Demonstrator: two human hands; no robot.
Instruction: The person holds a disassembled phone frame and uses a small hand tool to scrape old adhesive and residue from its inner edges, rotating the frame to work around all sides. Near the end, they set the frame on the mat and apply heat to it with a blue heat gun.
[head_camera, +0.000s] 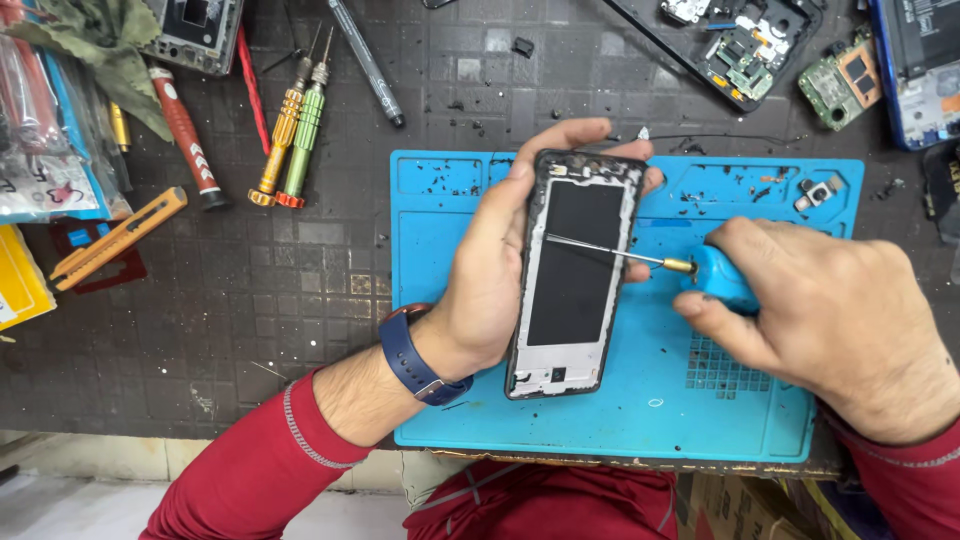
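Your left hand (500, 270) is wrapped round an opened phone (575, 272), fingers curled over its top edge and thumb side along the left edge, so it's closed on the phone w/ a firm grip. The phone sits upright in your hand, tilted a bit, inside facing you: dark panel in the middle, black frame round it. It's held just above the blue mat (620, 400), near the mat's centre-left.

Your right hand (830, 320) is closed on a screwdriver (690, 270) w/ a blue handle; fingers folded round the handle, thumb on the near side. The thin metal shaft runs left from a brass collar and its tip rests on the phone's dark panel, approx the upper middle.

A blue watch (415, 352) is on your left wrist, red sleeves on both arms.

On the dark bench left of the mat: an orange screwdriver (277, 135) & a green one (303, 130) side by side, a red pen-like tool (185, 135), an orange box cutter (118, 238). Top right, well apart from your hands: another opened phone (735, 45) and a small green circuit board (840, 85). A small camera part (818, 192) lies on the mat's top right corner.
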